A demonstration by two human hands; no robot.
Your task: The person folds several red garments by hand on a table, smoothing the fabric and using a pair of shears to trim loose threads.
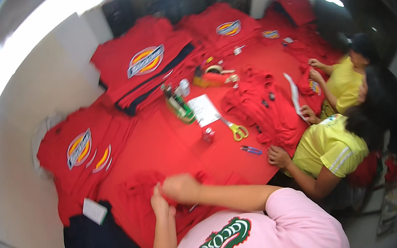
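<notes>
Close in front of me a red shirt [140, 195] lies bunched on the red-covered table. My left hand [160, 203] is at its middle, fingers closed on the red cloth. Right beside it, slightly higher, is my right hand [181, 189], curled but smeared by motion, so its fingers and anything in them cannot be made out. A small pale thing lies on the cloth just below my right wrist, too small to name.
Folded red shirts [148, 41] pile up at the back and left; dark cloth [99, 245] lies lower left. Yellow-handled scissors [237, 130], blue snips [251, 150], a green tape dispenser [180, 107] and white paper [203, 109] occupy the middle. Two co-workers in yellow [335, 144] handle red garments at right.
</notes>
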